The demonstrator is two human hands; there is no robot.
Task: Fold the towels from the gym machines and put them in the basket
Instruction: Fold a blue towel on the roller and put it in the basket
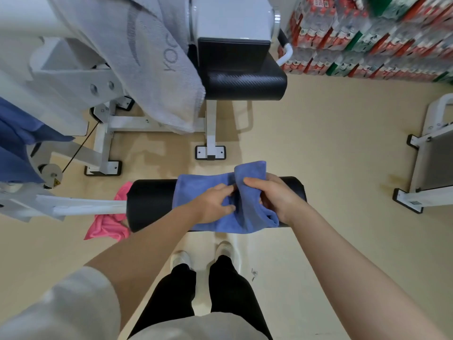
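- My left hand (pixel 215 204) lies on the soft blue terry towel (pixel 208 192), fingers curled and pinching a ridge of the cloth at its middle.
- My right hand (pixel 272 197) grasps a raised fold of the same towel, fingers wrapped over the top and thumb beneath.
- The blue towel is draped across the black cylindrical foam roller pad (pixel 149 202) of a white gym machine, its lower edge hanging over the near side.
- A crumpled pink cloth (pixel 107 224) lies on the beige floor (pixel 318 155), just beside the pad's left end.
- A large grey towel with lettering (pixel 157 60) hangs over the white machine frame (pixel 81 87) ahead, next to a black padded seat (pixel 245 84).
- Stacked packs of bottled water (pixel 367 40) line the far right.
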